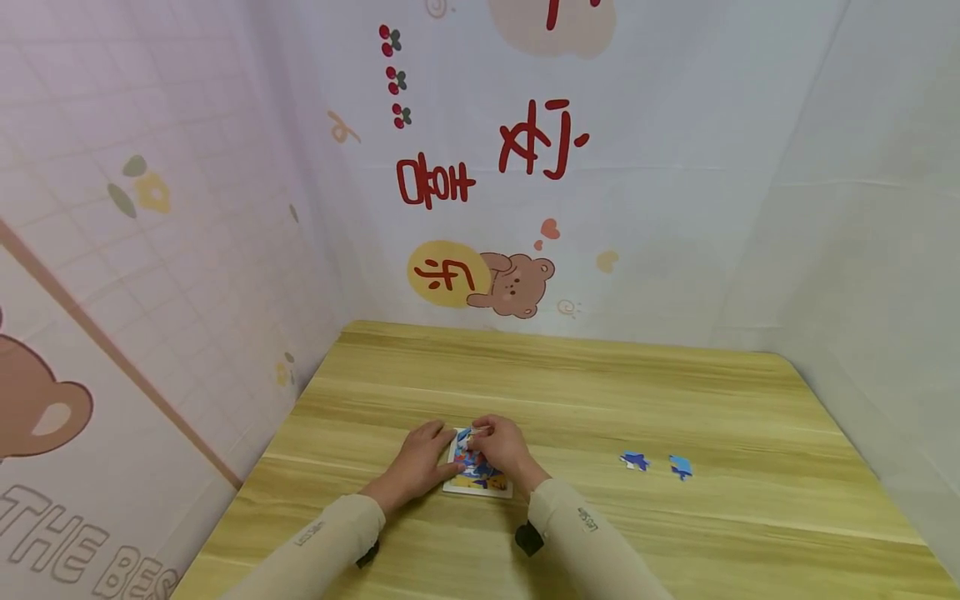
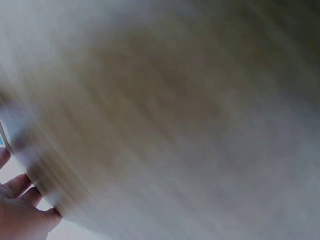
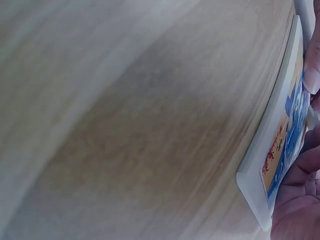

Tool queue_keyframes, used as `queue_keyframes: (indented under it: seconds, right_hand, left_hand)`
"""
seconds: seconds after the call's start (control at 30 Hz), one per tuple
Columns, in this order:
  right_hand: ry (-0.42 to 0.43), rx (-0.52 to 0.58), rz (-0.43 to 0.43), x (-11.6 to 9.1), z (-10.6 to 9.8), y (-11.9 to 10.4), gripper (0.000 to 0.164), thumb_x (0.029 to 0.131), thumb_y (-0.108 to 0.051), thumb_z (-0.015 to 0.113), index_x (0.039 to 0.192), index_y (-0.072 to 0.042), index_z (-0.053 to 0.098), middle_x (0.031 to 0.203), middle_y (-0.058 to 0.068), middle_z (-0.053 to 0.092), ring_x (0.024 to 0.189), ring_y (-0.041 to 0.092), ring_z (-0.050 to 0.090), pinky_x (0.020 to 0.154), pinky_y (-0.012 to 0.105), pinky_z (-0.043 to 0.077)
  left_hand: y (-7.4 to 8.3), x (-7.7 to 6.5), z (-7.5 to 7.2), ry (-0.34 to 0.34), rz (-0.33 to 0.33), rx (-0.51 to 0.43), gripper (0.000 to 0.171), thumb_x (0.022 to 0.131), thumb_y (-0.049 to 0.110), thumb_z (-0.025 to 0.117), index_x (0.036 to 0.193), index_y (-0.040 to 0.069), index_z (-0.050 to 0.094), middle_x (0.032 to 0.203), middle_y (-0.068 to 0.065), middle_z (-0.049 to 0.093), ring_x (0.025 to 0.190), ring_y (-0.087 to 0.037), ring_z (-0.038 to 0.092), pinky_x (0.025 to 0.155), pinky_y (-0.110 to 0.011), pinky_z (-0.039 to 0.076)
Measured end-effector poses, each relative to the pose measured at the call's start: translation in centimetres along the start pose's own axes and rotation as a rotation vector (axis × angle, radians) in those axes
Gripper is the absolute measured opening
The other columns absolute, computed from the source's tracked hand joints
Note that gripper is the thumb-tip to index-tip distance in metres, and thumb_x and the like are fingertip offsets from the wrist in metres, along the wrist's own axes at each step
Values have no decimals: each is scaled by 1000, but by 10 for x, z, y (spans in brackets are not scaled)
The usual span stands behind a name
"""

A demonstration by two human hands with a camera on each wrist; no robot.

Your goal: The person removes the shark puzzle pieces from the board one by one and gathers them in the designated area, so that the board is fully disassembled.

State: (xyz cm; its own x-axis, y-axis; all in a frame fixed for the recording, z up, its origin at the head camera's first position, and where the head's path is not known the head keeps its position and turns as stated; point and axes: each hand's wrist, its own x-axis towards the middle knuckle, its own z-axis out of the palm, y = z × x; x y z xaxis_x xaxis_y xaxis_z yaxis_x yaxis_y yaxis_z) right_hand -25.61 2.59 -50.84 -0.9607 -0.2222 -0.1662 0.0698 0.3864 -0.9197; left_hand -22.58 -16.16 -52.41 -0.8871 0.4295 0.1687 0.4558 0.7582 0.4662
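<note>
A small jigsaw puzzle in a white-rimmed tray (image 1: 480, 492) lies on the table between the two hands. Its picture has blue, red and yellow parts, partly covered by fingers. My left hand (image 1: 415, 462) rests at the tray's left side, fingers relaxed and spread, the thumb reaching over the picture. From the right, my right hand (image 1: 504, 446) comes over the tray's upper part, pinching a small pale puzzle piece (image 3: 312, 119) between thumb and fingers, close over the picture. In the left wrist view only some fingers (image 2: 17, 187) show at the lower left.
Two loose blue puzzle pieces, one with white and purple (image 1: 636, 460) and one light blue (image 1: 681, 467), lie on the wood-grain table (image 1: 570, 379) to the right. A white printed cloth (image 1: 660, 200) hangs behind the table and along its sides.
</note>
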Motion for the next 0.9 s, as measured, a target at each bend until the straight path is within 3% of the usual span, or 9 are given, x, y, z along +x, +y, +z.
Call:
queue_keyframes:
  seconds: [0.4, 0.57, 0.77, 0.9]
  right_hand:
    - [-4, 8, -9, -5, -12, 0, 36, 90, -2, 67, 126, 3, 63, 88, 6, 68, 64, 16, 61, 61, 30, 52]
    - [11, 46, -15, -10, -30, 5, 34, 93, 2, 63, 127, 6, 62, 88, 9, 65, 65, 20, 61, 63, 33, 55]
    - [53, 49, -34, -15, -54, 16, 34, 93, 6, 61, 127, 10, 60, 89, 12, 65, 68, 24, 60, 66, 39, 56]
    - [67, 19, -29, -20, -70, 26, 33, 93, 5, 62, 126, 9, 60, 88, 12, 67, 66, 23, 60, 62, 34, 53]
  left_hand:
    - [5, 1, 0, -20, -46, 3, 59, 91, 31, 72, 134, -6, 56, 141, -34, 45, 133, -50, 38, 109, -63, 27]
    - [3, 1, 4, -12, -50, 12, 61, 91, 34, 72, 134, -7, 56, 141, -33, 44, 133, -49, 38, 110, -62, 27]
    - [8, 0, 0, -10, -33, -3, 60, 91, 30, 73, 134, -8, 55, 140, -35, 44, 132, -51, 38, 109, -64, 27]
    - [7, 0, 0, -10, -40, 9, 61, 90, 31, 73, 134, -8, 55, 141, -35, 44, 132, -51, 39, 109, -63, 27]
